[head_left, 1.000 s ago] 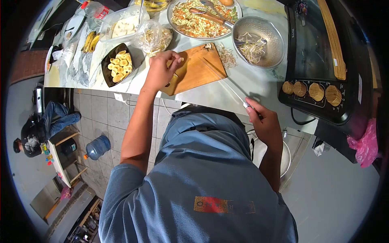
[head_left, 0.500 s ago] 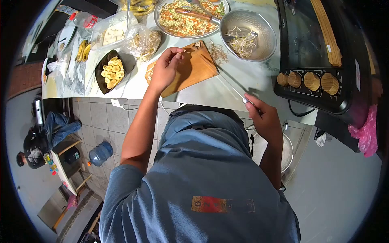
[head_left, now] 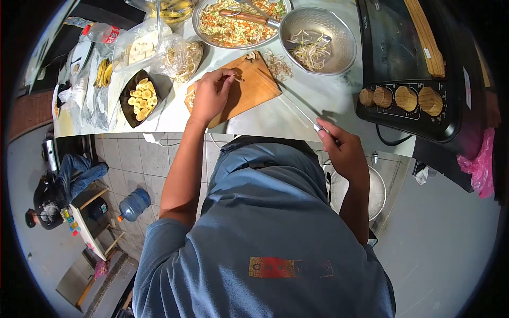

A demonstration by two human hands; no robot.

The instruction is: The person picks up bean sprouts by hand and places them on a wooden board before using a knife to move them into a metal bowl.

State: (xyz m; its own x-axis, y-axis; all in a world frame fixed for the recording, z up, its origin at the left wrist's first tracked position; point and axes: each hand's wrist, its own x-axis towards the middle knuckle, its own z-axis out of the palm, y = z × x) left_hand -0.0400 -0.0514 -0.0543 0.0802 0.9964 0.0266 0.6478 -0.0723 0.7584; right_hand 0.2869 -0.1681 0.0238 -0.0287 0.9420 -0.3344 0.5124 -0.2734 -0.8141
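Observation:
My left hand (head_left: pixel 212 95) is above the left part of a wooden cutting board (head_left: pixel 254 90), fingertips pinched on a small pale piece (head_left: pixel 238 78), too small to name. My right hand (head_left: pixel 339 146), by the counter's front edge, is closed round the handle of a knife (head_left: pixel 299 110); its thin blade points up and left to the board's right side. Small bits lie at the board's top and left edges. Beyond the board are scattered bean sprout scraps (head_left: pixel 278 64) and a metal bowl (head_left: pixel 343 46) with bean sprouts inside.
A tray (head_left: pixel 197 24) of chopped vegetables stands at the back. Left are a bag of sprouts (head_left: pixel 180 55), a dark bowl with sliced rounds (head_left: pixel 142 99), a tub of white pieces (head_left: pixel 140 49) and bananas (head_left: pixel 104 73). A black oven (head_left: pixel 392 58) stands right. A person (head_left: pixel 50 196) sits far left.
The view has shifted slightly. My left hand has moved a little left and down, its fingertips still together. My right hand keeps the knife in nearly the same pose.

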